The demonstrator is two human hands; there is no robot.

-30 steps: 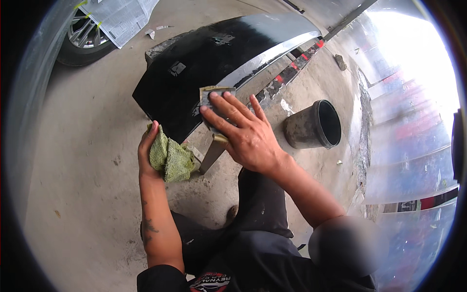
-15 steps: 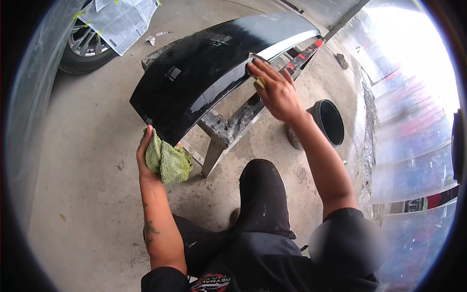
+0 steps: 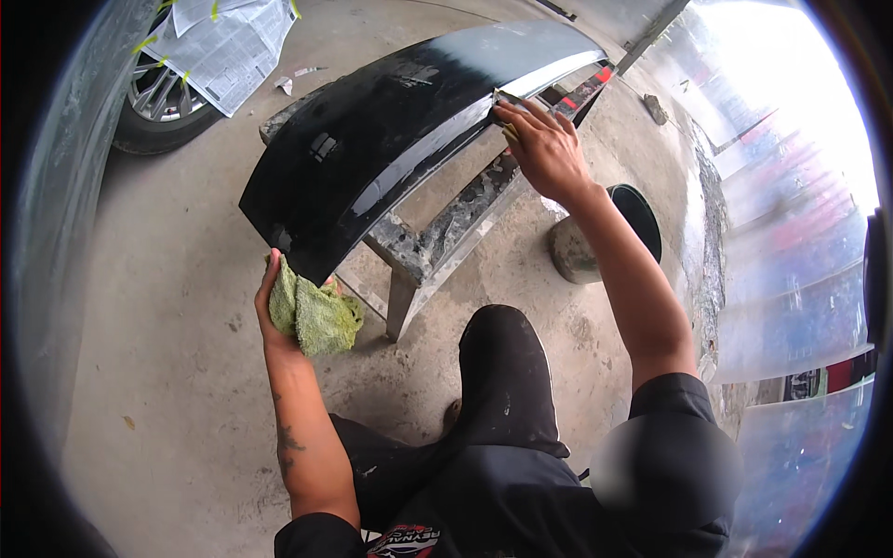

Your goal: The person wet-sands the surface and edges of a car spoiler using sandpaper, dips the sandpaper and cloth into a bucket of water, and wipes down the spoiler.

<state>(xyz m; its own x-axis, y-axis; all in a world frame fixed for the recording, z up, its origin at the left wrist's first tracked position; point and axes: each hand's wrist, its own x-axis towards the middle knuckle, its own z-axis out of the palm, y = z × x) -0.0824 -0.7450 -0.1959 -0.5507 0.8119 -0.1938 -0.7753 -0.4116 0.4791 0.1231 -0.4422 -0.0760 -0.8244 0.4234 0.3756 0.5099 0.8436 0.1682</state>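
A long, glossy black car body panel (image 3: pixel 358 121), dull grey toward its far end, lies across a stand (image 3: pixel 446 232). My left hand (image 3: pixel 268 312) grips the panel's near corner, with a yellow-green cloth (image 3: pixel 326 319) held against it; most of those fingers are hidden. My right hand (image 3: pixel 551 153) presses its fingers on the panel's right edge. Under them is what looks like a piece of sandpaper (image 3: pixel 511 135), mostly covered, with a yellowish bit showing.
A dark bucket (image 3: pixel 579 249) stands on the concrete floor right of the stand. At the upper left is a car wheel (image 3: pixel 163 116) partly covered by taped newspaper (image 3: pixel 228 60). Plastic sheeting (image 3: pixel 791 325) hangs along the right side. A small stone (image 3: pixel 655 109) lies beyond the bucket.
My right hand has slid a little way along the panel's edge, away from me and to the right. My left hand keeps its hold on the corner and the cloth.
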